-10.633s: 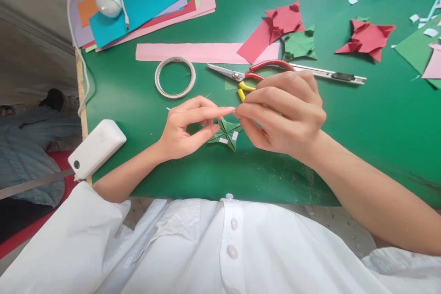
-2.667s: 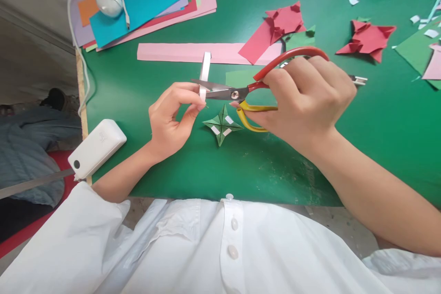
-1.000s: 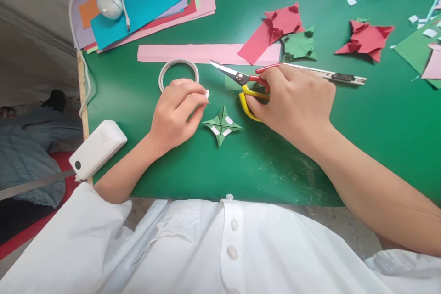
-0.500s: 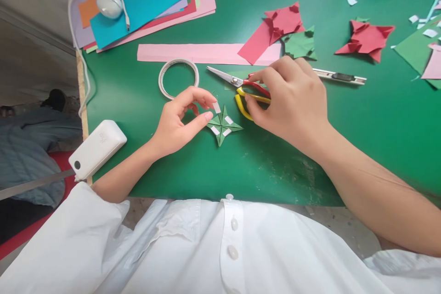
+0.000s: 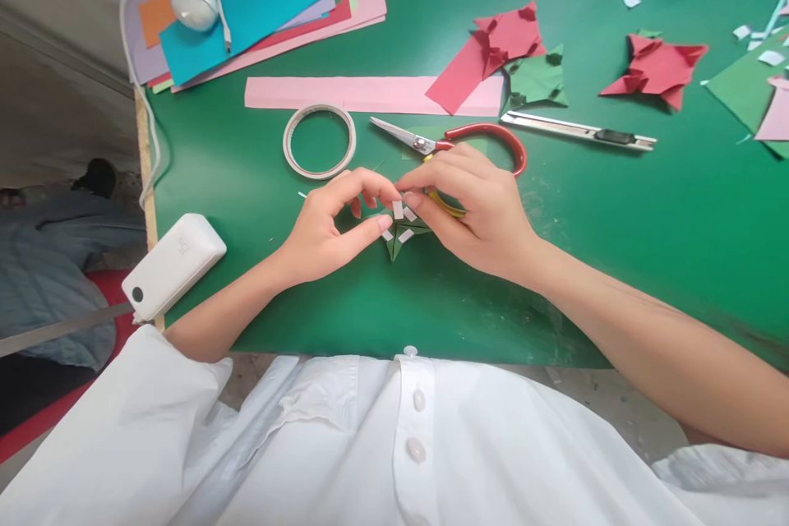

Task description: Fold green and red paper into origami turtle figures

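A small white piece of double-sided tape (image 5: 398,210) is at the fingertips of both hands. My left hand (image 5: 324,226) has it at the index fingertip, with the thumb a little below. Thumb and index finger of my right hand (image 5: 486,209) are pinched at the tape's upper edge. Just beneath, a folded green paper star (image 5: 393,250) lies on the table, several white tape pieces on its points, partly hidden by my fingers. Scissors (image 5: 523,154) with red and yellow handles lie under and behind my right hand. Left of them is a tape roll (image 5: 288,144).
Beyond the hands lie a pink paper strip (image 5: 308,93), a box cutter (image 5: 567,128), folded red paper (image 5: 514,37) and green paper (image 5: 539,80). Coloured sheets (image 5: 271,4) with a white mouse (image 5: 194,4) are back left. A white power bank (image 5: 178,263) sits at the left edge.
My right hand has left the scissors, moved left and met my left hand at the tape piece. The scissors now lie on the table. My left hand has shifted slightly right.
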Demonstrator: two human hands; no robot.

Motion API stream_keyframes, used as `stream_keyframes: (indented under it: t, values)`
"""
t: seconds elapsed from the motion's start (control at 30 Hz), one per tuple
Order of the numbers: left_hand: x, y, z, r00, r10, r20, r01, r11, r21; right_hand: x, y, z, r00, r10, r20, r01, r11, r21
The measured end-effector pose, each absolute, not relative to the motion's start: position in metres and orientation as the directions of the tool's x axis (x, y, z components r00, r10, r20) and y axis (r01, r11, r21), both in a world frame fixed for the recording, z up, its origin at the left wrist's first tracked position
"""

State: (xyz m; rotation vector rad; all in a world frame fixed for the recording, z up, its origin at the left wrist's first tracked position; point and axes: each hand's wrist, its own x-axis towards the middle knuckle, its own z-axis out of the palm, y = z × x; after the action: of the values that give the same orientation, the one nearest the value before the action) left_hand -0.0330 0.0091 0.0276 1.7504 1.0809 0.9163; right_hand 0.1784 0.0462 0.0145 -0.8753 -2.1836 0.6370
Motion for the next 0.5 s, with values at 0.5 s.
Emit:
stream_keyframes:
  t: [0.5]
  values:
    - [-0.033, 0.01, 0.027, 0.262, 0.962, 0.082, 0.269, -0.154, 0.951, 0.217, 0.074, 0.004, -0.407, 0.82, 0.402, 0.845, 0.505, -0.175]
